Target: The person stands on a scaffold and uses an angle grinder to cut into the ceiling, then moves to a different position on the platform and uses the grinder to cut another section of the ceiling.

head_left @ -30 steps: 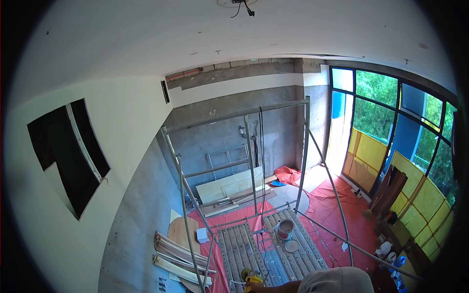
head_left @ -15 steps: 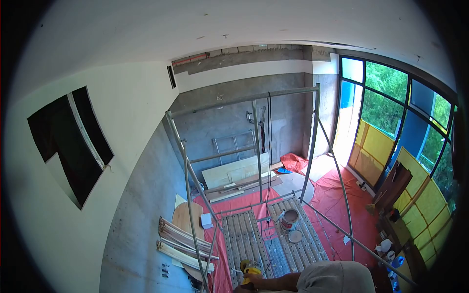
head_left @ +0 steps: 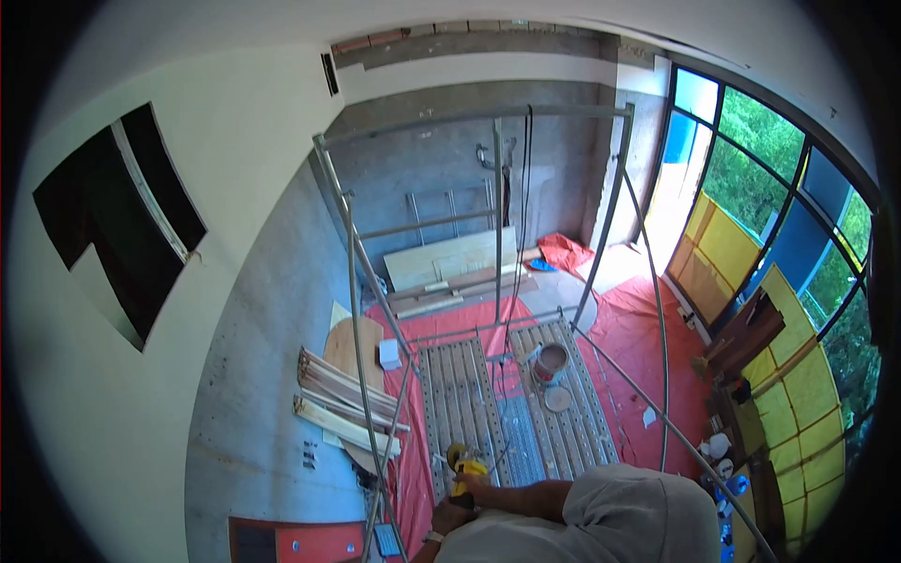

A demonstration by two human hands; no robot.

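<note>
A yellow angle grinder (head_left: 470, 466) with a round disc at its front is in both my hands at the bottom centre, over the metal scaffold planks. Stretched across from the right, my right hand (head_left: 477, 486) is closed round the yellow body just behind the head. My left hand (head_left: 452, 515), with a band at its wrist, wraps the dark rear end of the grinder. The perforated scaffold planks (head_left: 453, 385) lie below and ahead of it. On the right plank stand a bucket (head_left: 550, 362) and a round lid (head_left: 557, 399).
Scaffold tubes (head_left: 469, 114) frame the space, with diagonal braces (head_left: 662, 366) on either side. Black cables (head_left: 524, 216) hang from the top bar. Timber strips (head_left: 347, 399) lean at the left. Red sheeting (head_left: 624, 328) covers the floor. Windows (head_left: 751, 150) line the right.
My view has tilted down, so the surroundings sit higher in the picture. The grinder and both hands show more fully, and a red panel has come into view at the lower left.
</note>
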